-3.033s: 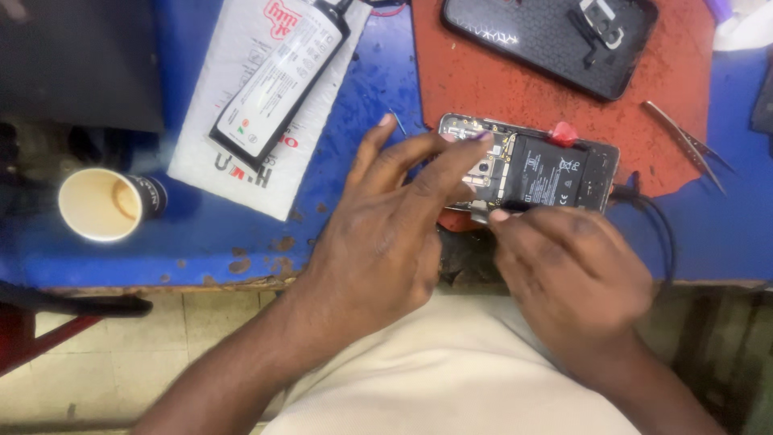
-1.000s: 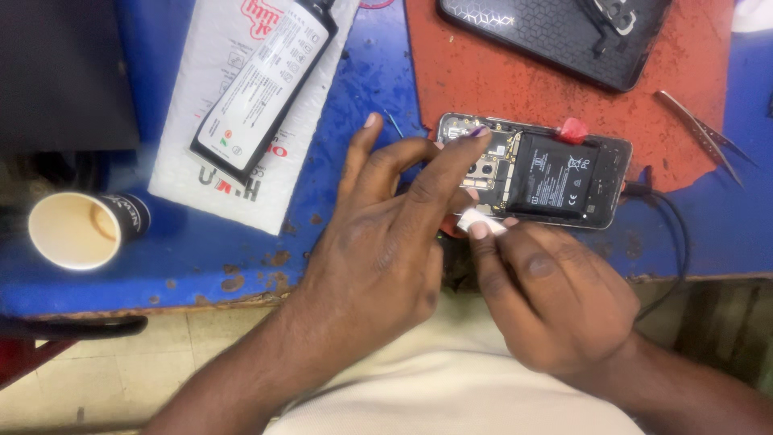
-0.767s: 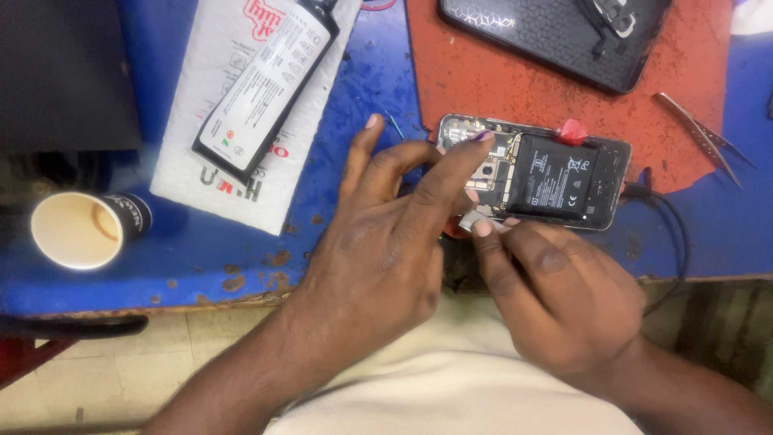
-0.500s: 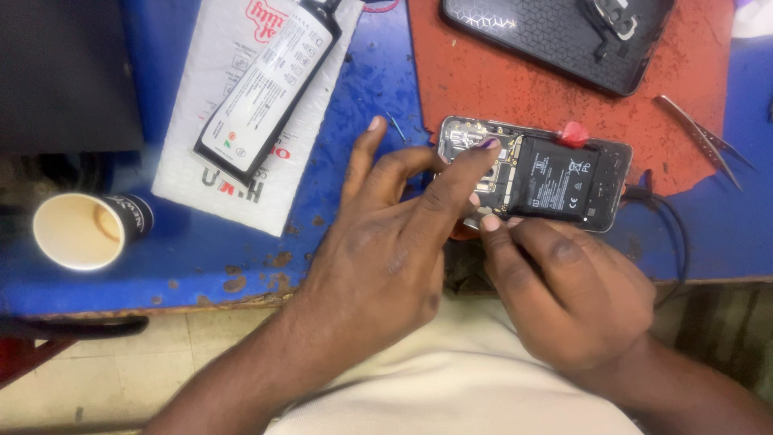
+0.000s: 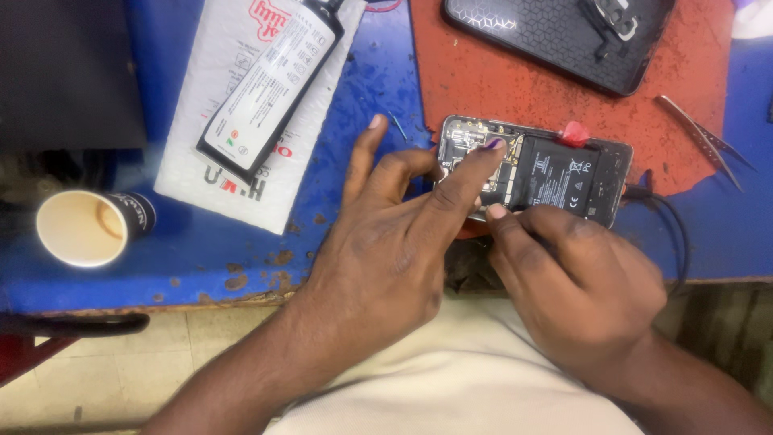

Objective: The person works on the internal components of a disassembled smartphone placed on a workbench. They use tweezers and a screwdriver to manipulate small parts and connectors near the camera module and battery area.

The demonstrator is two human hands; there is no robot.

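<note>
An opened phone (image 5: 555, 169) with its back off lies on a red mat (image 5: 499, 80), its black battery and circuit board showing. My left hand (image 5: 394, 242) rests over the phone's left end, index finger pressing on the board, other fingers spread. My right hand (image 5: 576, 278) is curled at the phone's near edge, fingertips pinched against it; whatever it pinches is hidden. A red tab (image 5: 575, 134) sticks up at the phone's far edge. A black cable (image 5: 672, 225) runs from the phone's right end.
A spare black battery (image 5: 270, 80) lies on a white padded envelope (image 5: 213, 169) at the left. A paper cup (image 5: 84, 227) lies on its side near the blue table's edge (image 5: 161, 282). A black phone cover (image 5: 555, 36) and tweezers (image 5: 704, 141) lie beyond.
My right hand's fingertips shifted slightly along the phone's near edge, and a small white piece seen there a second ago no longer shows. My left hand stays pressing on the board.
</note>
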